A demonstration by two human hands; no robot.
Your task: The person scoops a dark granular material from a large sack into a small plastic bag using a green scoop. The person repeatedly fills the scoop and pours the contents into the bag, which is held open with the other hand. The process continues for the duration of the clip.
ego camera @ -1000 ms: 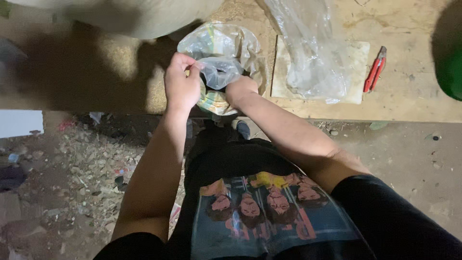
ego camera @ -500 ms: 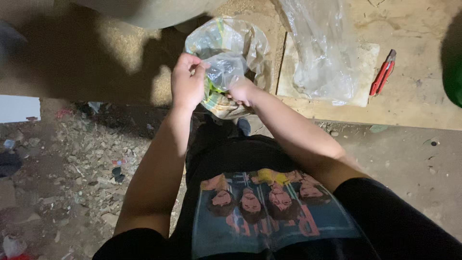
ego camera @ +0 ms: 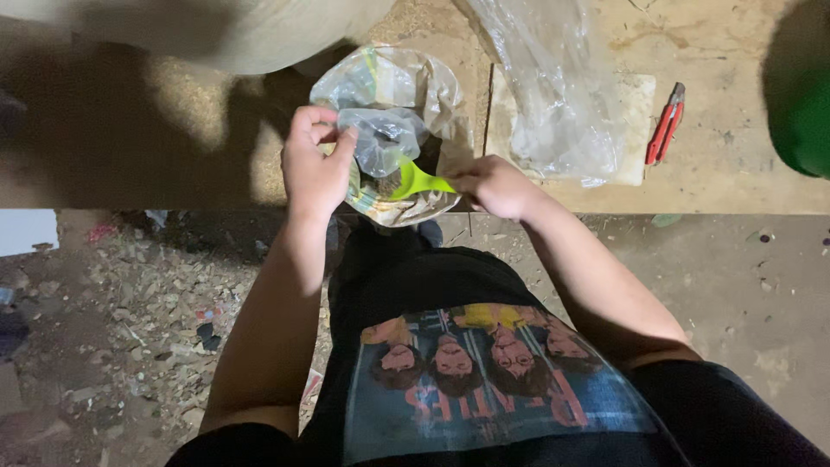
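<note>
My left hand (ego camera: 316, 164) pinches the rim of a small clear plastic bag (ego camera: 380, 138), holding it open above a larger crinkled plastic bag (ego camera: 398, 82) of grainy material at the bench's front edge. A bright green scoop (ego camera: 417, 182) is held by its handle in my right hand (ego camera: 493, 183), with its bowl tipped into the small bag's mouth and carrying dark granules. Both hands sit close together over the large bag.
A long clear plastic sheet (ego camera: 553, 95) lies on a pale board (ego camera: 635, 130) to the right. Red-handled pliers (ego camera: 664, 125) rest further right, beside a green container (ego camera: 800, 104). The ground at the left (ego camera: 130, 320) is littered with wood chips and debris.
My right hand has drawn back to the right and the green scoop has come into view, its bowl at the small bag's mouth. The left hand keeps its hold on the bag.
</note>
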